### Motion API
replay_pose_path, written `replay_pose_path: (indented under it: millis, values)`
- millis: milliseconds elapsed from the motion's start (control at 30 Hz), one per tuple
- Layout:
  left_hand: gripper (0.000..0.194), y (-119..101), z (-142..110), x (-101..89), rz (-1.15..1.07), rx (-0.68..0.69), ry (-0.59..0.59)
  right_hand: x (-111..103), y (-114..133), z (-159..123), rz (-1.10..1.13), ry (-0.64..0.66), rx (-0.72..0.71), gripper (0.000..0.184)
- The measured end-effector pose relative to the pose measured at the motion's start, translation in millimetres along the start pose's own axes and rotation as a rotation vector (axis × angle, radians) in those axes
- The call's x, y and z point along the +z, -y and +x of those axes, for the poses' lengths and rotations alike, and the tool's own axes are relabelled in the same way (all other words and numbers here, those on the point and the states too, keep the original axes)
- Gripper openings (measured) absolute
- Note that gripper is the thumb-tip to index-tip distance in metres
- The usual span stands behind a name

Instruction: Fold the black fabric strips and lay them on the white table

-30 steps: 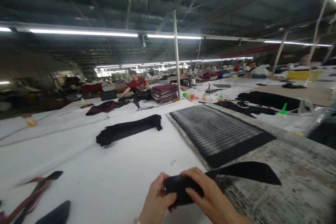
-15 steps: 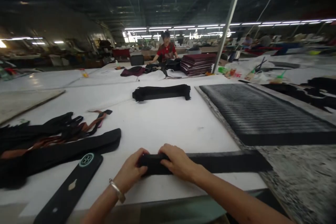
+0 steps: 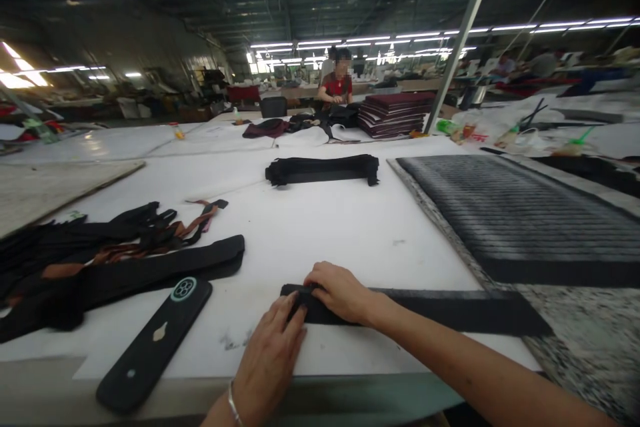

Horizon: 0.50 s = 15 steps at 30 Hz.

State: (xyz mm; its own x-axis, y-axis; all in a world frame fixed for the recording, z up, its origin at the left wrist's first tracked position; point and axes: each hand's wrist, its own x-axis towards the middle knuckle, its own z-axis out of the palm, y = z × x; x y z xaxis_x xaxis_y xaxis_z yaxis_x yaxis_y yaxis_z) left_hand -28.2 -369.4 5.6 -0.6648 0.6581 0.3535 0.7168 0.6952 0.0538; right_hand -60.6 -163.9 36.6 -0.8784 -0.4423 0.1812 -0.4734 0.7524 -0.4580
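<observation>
A long black fabric strip (image 3: 450,310) lies across the near side of the white table, its left end folded over. My left hand (image 3: 273,347), with a bracelet at the wrist, has its fingertips closed at the lower edge of that folded end. Curled over the strip just to the right is my right hand (image 3: 345,293), fingers and thumb gripping the fold. The undersides of both hands and what lies beneath the fingers are hidden. Farther up the table rests a bundle of black fabric strips (image 3: 323,169).
A black phone (image 3: 155,343) and black and brown strips (image 3: 165,263) lie at left. To the right, overlapping black strips (image 3: 515,210) cover a speckled board (image 3: 595,327). A person in red (image 3: 337,87) works beyond, beside stacked maroon cloth (image 3: 395,113).
My left hand has turned and moved from the strip's end to its lower edge. The right hand remains on the strip. The view has shifted left, and the far person's arms have drawn in.
</observation>
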Motion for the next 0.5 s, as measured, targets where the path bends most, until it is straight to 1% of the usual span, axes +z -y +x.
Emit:
replay_pose_path:
  millis: [100,200,267,367,500]
  values:
    - [0.036,3,-1,0.9,0.031,0.002,-0.025,7,-4,-6,-0.028,-0.065,-0.099,0.026]
    - [0.035,4,-2,3.0,0.047,-0.011,-0.076,12,-7,-13,-0.094,-0.098,-0.160,0.028]
    - [0.036,6,-1,3.5,0.060,-0.008,-0.089,13,-9,-16,-0.142,-0.088,-0.192,0.029]
    - [0.035,8,1,2.7,0.073,0.002,-0.078,13,-8,-20,-0.225,-0.051,-0.232,0.033]
    - [0.033,12,3,2.8,0.072,0.014,-0.075,10,-3,-23,-0.337,-0.017,-0.242,0.030]
